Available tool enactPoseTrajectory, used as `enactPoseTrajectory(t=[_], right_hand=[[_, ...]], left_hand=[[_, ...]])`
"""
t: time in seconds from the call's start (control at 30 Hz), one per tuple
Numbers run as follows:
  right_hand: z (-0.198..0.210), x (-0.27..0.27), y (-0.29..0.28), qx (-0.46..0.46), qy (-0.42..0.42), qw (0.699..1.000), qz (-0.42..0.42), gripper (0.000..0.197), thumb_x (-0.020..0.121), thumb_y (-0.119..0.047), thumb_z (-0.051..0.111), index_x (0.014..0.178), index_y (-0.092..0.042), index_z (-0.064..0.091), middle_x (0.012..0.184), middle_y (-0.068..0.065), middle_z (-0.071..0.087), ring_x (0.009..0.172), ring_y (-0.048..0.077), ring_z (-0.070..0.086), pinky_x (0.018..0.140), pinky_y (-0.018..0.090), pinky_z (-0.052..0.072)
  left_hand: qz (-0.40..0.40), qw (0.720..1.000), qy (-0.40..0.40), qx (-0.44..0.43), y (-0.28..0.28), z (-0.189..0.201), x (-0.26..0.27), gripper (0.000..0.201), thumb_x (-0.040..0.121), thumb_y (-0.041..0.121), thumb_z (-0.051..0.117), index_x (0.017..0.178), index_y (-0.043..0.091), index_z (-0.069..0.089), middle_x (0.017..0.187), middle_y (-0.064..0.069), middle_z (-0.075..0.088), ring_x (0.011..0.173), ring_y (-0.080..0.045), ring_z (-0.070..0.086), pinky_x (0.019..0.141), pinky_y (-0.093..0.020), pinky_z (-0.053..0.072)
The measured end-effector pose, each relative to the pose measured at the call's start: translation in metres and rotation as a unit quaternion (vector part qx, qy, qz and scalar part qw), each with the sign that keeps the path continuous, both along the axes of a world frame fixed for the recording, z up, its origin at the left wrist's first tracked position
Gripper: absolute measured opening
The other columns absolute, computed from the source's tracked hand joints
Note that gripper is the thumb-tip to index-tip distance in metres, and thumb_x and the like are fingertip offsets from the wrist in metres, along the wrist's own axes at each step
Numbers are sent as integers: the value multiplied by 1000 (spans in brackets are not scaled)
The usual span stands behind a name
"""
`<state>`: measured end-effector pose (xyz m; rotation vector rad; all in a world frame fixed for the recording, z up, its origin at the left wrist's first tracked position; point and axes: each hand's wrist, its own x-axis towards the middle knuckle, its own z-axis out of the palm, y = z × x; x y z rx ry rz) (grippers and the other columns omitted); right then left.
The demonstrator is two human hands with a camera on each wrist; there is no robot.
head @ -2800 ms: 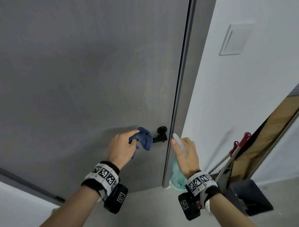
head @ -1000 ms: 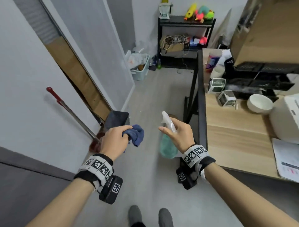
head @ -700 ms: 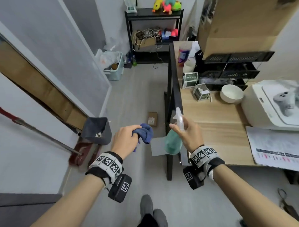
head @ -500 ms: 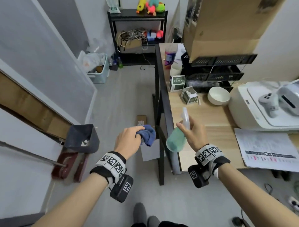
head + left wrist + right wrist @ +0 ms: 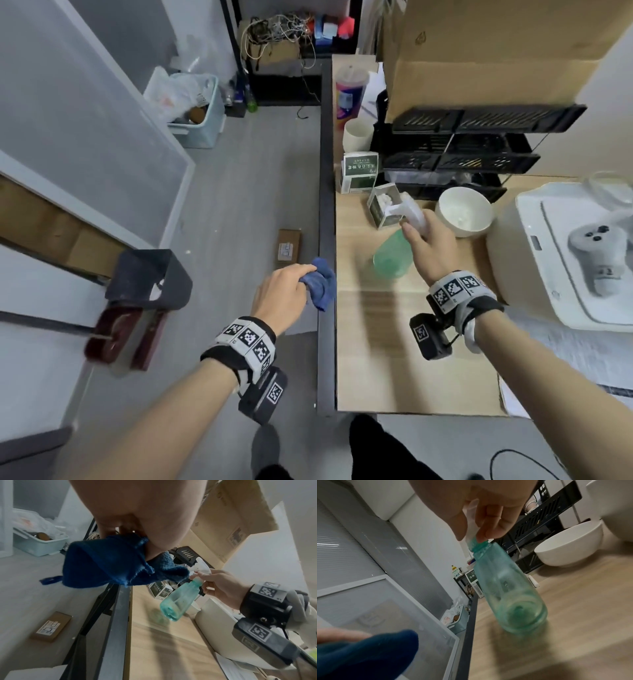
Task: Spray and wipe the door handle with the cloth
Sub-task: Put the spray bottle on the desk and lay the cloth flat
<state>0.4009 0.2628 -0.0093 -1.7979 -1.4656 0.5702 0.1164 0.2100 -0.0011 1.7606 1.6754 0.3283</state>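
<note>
My left hand (image 5: 284, 294) grips a bunched dark blue cloth (image 5: 320, 282) (image 5: 109, 563) beside the wooden table's black left edge (image 5: 325, 240). My right hand (image 5: 424, 246) (image 5: 217, 585) holds a green translucent spray bottle (image 5: 392, 255) (image 5: 178, 600) (image 5: 508, 595) by its white spray head (image 5: 409, 210), fingers curled round the neck. The bottle hangs tilted just above the wooden tabletop (image 5: 370, 342) (image 5: 573, 601); whether its base touches is unclear. The cloth (image 5: 364, 654) shows in the right wrist view's lower left corner. The door handle is out of view.
On the table stand a white bowl (image 5: 464, 212), small green-and-white boxes (image 5: 359, 171), a black rack (image 5: 455, 154), a cardboard box (image 5: 479, 51) and a white appliance (image 5: 561, 260). On the floor are a dustpan (image 5: 147, 281), a blue bin (image 5: 195, 113) and a small brown box (image 5: 288, 247).
I have turned away from the door to the table. My right hand has carried the spray bottle over the tabletop and lowered it. The left hand still holds the cloth.
</note>
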Motion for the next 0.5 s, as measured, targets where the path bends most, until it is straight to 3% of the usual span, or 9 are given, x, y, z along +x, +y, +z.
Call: enactPoseTrajectory(t=[0.1,0.23,0.37,0.5], right_hand=[[-6,21,27,-19,-13,999,34,23,97,-32,58,111,-15,61,97,4,69,91,28,63,79,40,50],[-9,33,48,-27,-29,997,72,29,95,-37,56,118,-20,61,103,7,72,96,31,65,83,47,54],[-13,38,51,-39,-41,994,90,42,93,-28,59,134,-20,57,116,8,72,106,32,64,88,44,53],[-11,43,50,-34,-13,996,75,47,89,-22,67,135,-13,56,122,7,67,100,25,64,90,42,53]], left_hand=[[12,1000,3,-10,7,-13,21,54,85,2,42,121,31,69,112,1,73,101,-24,67,79,-28,50],[31,999,2,-23,10,-21,39,54,83,4,42,122,29,70,106,-1,75,97,-25,68,73,-25,44],[20,1000,-1,-21,15,-26,46,55,80,8,39,121,28,69,109,5,74,97,-20,68,80,-30,52],[-2,1000,-6,-12,20,-28,55,49,78,8,37,107,29,70,99,8,71,85,-18,67,77,-40,56]])
